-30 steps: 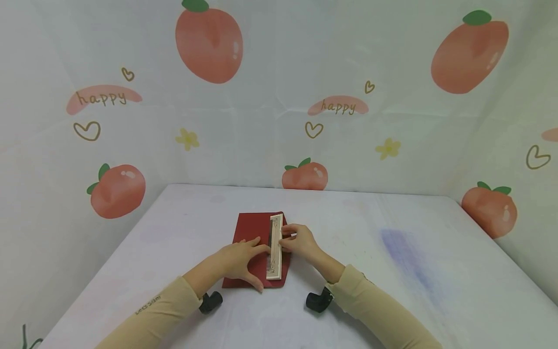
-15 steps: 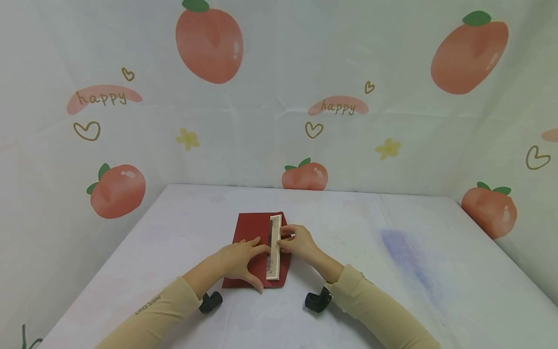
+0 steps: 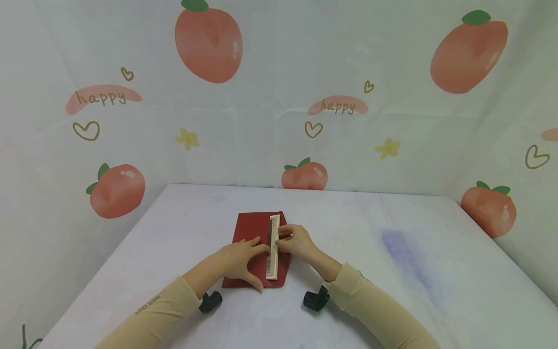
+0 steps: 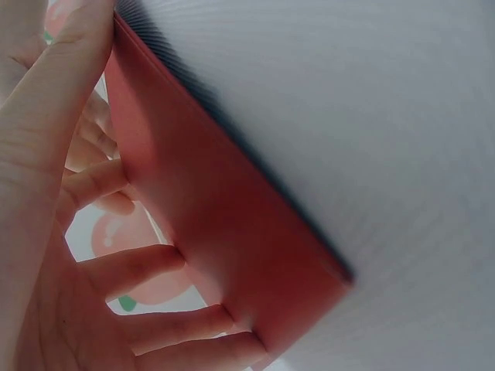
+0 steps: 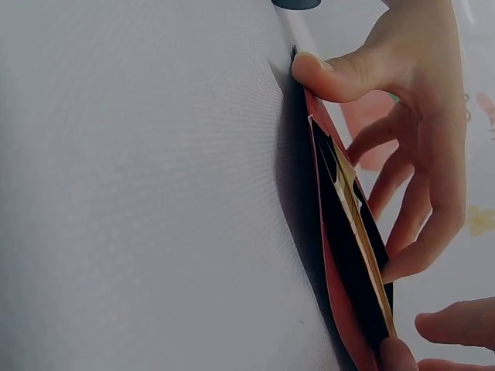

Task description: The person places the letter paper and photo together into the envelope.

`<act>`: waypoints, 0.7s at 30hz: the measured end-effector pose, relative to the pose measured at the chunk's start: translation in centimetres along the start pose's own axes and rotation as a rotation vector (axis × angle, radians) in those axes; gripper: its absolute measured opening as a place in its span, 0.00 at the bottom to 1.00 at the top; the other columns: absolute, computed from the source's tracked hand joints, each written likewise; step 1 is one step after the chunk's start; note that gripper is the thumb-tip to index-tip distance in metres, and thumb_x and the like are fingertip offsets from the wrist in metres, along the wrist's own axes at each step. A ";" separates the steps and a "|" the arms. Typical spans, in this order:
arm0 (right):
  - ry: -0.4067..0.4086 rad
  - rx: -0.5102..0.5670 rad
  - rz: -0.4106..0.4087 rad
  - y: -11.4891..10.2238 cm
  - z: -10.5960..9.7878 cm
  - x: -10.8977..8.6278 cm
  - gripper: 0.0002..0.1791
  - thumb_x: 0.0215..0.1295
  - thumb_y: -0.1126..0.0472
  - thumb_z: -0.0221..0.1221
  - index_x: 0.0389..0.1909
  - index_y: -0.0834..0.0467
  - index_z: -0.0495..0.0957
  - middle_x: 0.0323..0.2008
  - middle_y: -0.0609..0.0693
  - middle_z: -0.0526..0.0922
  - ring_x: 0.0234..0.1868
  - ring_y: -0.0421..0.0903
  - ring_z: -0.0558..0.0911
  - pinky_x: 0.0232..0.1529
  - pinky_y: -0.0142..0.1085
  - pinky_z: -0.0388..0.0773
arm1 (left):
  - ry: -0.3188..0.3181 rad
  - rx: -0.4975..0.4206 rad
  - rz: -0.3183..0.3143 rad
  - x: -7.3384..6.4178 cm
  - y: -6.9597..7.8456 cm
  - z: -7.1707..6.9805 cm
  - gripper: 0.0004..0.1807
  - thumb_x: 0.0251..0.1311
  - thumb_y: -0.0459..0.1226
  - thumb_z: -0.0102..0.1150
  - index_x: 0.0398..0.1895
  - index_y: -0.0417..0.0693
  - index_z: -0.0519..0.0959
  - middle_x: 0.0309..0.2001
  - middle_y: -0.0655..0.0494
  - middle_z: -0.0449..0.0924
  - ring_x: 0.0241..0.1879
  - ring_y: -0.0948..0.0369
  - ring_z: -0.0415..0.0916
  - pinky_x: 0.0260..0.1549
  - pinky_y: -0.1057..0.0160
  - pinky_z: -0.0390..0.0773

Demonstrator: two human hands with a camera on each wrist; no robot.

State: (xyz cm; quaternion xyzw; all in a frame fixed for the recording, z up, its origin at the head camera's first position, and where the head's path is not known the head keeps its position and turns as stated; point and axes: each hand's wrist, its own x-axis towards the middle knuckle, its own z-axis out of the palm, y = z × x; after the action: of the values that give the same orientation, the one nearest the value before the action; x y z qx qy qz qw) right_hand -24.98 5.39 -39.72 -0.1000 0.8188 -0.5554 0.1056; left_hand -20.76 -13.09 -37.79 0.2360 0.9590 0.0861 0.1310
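A red envelope (image 3: pixel 253 225) lies flat in the middle of the table, its flap to the right. Partly inside is a cream card (image 3: pixel 273 261) with a patterned face; a narrow strip shows past a dark-edged opening. My left hand (image 3: pixel 240 259) rests on the envelope, fingers spread and thumb at its near edge. Fingers bent, my right hand (image 3: pixel 298 241) holds the card's outer edge. In the right wrist view the card's gold-toned edge (image 5: pixel 358 224) sits within the dark pocket, one right fingertip against it. The left wrist view shows the envelope's underside and closed edge (image 4: pixel 209 201).
Black wrist-worn devices (image 3: pixel 211 302) hang under both sleeves. A white cloth with faint purple stains (image 3: pixel 405 257) covers the table. Behind stands a white backdrop (image 3: pixel 261 121) printed with peaches, hearts and flowers.
The card has slid left, deeper into the envelope, and its exposed strip is narrower. My right hand has moved slightly left with it. The left hand and envelope have stayed put.
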 end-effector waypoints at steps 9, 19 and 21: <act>-0.018 -0.028 -0.017 -0.3 0.0 -0.1 0.21 0.57 0.71 0.60 0.52 0.71 0.73 0.46 0.64 0.80 0.43 0.51 0.83 0.39 0.37 0.83 | 0.001 -0.006 0.001 -0.1 0.0 0.0 0.47 0.33 0.65 0.69 0.61 0.66 0.65 0.70 0.44 0.59 0.63 0.32 0.61 0.54 0.38 0.70; -0.029 -0.043 -0.022 -0.4 0.1 -0.2 0.21 0.57 0.70 0.59 0.52 0.72 0.72 0.47 0.65 0.80 0.44 0.52 0.83 0.39 0.36 0.83 | 0.009 -0.006 0.013 -0.2 0.0 -0.1 0.47 0.33 0.65 0.69 0.61 0.65 0.66 0.69 0.43 0.60 0.62 0.32 0.62 0.55 0.38 0.70; -0.028 -0.046 -0.020 -0.3 0.1 -0.1 0.21 0.57 0.70 0.60 0.52 0.72 0.73 0.47 0.64 0.80 0.44 0.52 0.84 0.39 0.37 0.83 | 0.010 -0.007 0.015 -0.2 0.0 -0.1 0.47 0.33 0.65 0.69 0.61 0.65 0.66 0.69 0.42 0.60 0.62 0.32 0.62 0.55 0.38 0.70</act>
State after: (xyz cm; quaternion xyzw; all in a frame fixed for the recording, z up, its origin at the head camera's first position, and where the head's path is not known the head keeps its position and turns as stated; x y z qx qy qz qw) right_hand -24.79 5.19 -39.46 -0.1181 0.8287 -0.5361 0.1092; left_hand -20.62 -13.16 -37.65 0.2422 0.9576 0.0914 0.1264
